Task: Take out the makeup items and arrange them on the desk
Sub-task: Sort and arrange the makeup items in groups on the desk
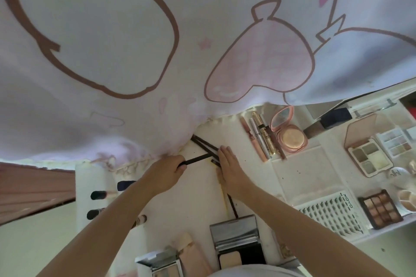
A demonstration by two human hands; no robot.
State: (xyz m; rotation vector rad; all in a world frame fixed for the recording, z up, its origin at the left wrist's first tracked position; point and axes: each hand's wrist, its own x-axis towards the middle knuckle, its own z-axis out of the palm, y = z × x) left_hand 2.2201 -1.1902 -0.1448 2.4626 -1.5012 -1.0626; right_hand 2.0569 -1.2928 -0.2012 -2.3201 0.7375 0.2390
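My left hand point(167, 172) grips the end of a thin black makeup pencil point(197, 159) that points up and to the right over the white desk point(198, 200). My right hand point(229, 167) lies flat with straight fingers on two other dark pencils point(206, 143) that run diagonally toward the curtain's hem. A yellow pencil and a dark one point(231, 207) stick out from under my right wrist toward me. Several lip and mascara tubes point(261, 137) lie in a row to the right, beside an open pink compact point(289, 135).
A white curtain point(135, 51) with pink drawings hangs over the desk's far side. Brushes point(99, 194) lie at the left edge. Open compacts point(238, 243) sit near me. Eyeshadow palettes point(369, 157), a lash tray point(331, 216) and a brown palette point(380, 208) fill the right.
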